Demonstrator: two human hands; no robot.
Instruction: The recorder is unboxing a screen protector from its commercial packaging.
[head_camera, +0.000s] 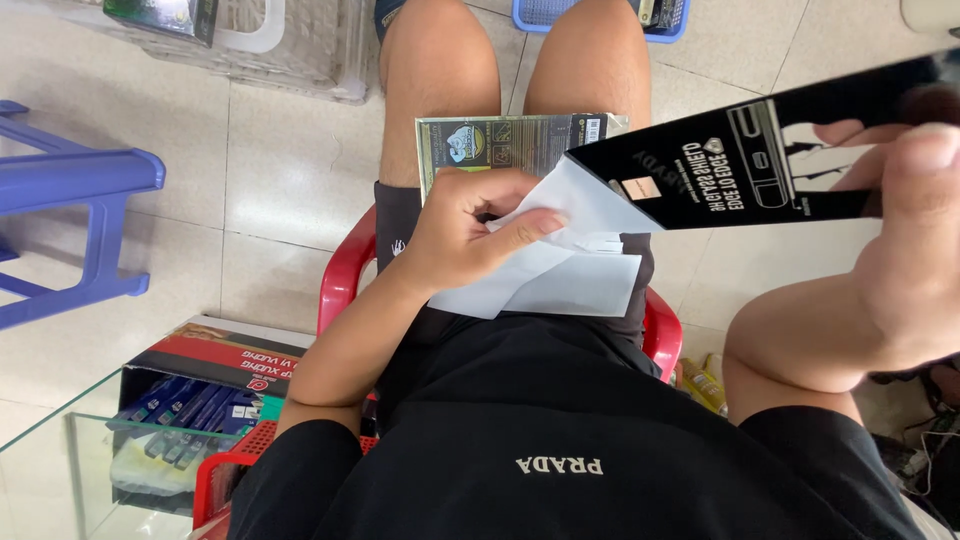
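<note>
From the head camera, the left hand (462, 232) is pinching a white paper sleeve (560, 262) between thumb and curled fingers, over the lap. The right hand (905, 250) is gripping the far end of a long black carton (745, 165), its near end meeting the sleeve. The carton is looking light, stiff and glossy, so probably slippery; holding it by the edges seems safest. The sleeve is thin, soft and creasing easily. A greenish flat package (510, 143) is lying on the thighs; its material is unclear.

Right hand (900, 250) blurred, cut by frame edge
</note>
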